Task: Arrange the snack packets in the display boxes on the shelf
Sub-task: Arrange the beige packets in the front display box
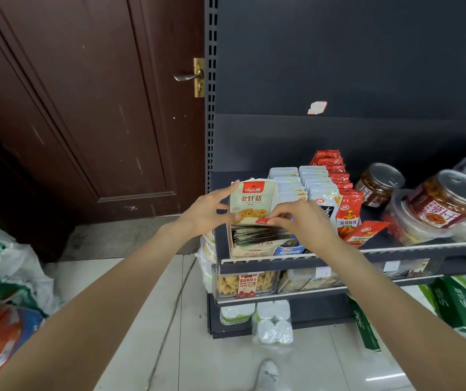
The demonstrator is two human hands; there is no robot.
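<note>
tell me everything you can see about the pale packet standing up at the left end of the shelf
The pale packet is a glossy cream pouch with a red logo, dark characters and a photo of yellow food. It stands upright, facing the camera, above a display box of stacked packets. The left hand touches its left edge; the right hand pinches near its bottom.

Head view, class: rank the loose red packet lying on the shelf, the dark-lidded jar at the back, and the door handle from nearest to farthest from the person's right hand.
From the right hand:
1. Loose red packet, just to its right on the shelf.
2. Dark-lidded jar, farther right, at the back.
3. Door handle, far up and left.
</note>
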